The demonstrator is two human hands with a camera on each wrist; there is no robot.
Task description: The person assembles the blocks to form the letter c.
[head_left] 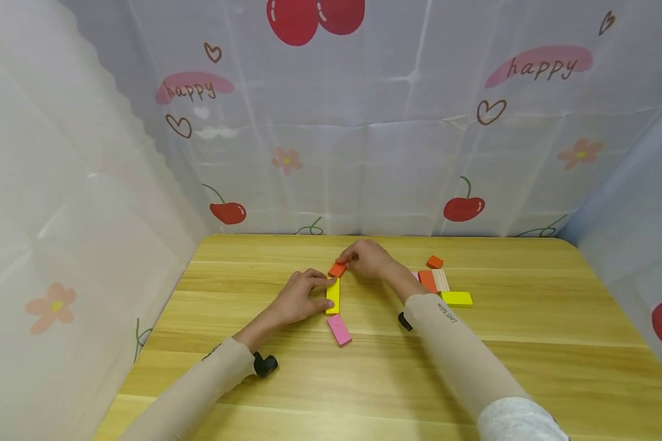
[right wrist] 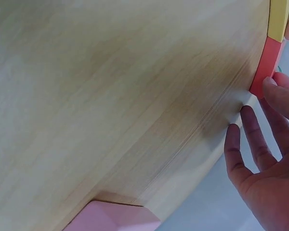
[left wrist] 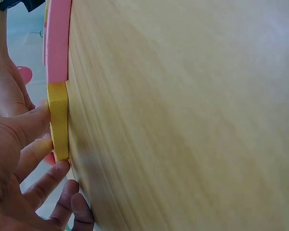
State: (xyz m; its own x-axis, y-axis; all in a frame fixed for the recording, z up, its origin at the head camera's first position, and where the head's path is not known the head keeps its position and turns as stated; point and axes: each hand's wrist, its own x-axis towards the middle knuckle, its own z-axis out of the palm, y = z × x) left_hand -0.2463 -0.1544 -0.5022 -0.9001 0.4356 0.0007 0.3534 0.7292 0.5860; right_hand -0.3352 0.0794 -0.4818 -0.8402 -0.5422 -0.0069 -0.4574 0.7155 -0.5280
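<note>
My left hand (head_left: pixel 300 298) holds a yellow block (head_left: pixel 333 296) by its two ends, thumb toward the near end and forefinger at the far end. In the left wrist view the same yellow block (left wrist: pixel 59 120) lies on the wood top, end to end with a pink block (left wrist: pixel 59 41). That pink block (head_left: pixel 339 331) slants toward the near right in the head view. At the far end of the yellow block, my right hand (head_left: pixel 366 258) pinches a small orange block (head_left: pixel 336 269). The right wrist view shows the orange block (right wrist: pixel 267 67) against the yellow one.
Right of my right hand lies a group of blocks: an orange one (head_left: pixel 427 281), a plain wood one (head_left: pixel 441 280), a yellow one (head_left: pixel 456 299) and a partly hidden pink one (head_left: pixel 415 275). A small orange block (head_left: pixel 434 262) lies behind them. A printed curtain (head_left: pixel 364 177) stands along the table's far edge.
</note>
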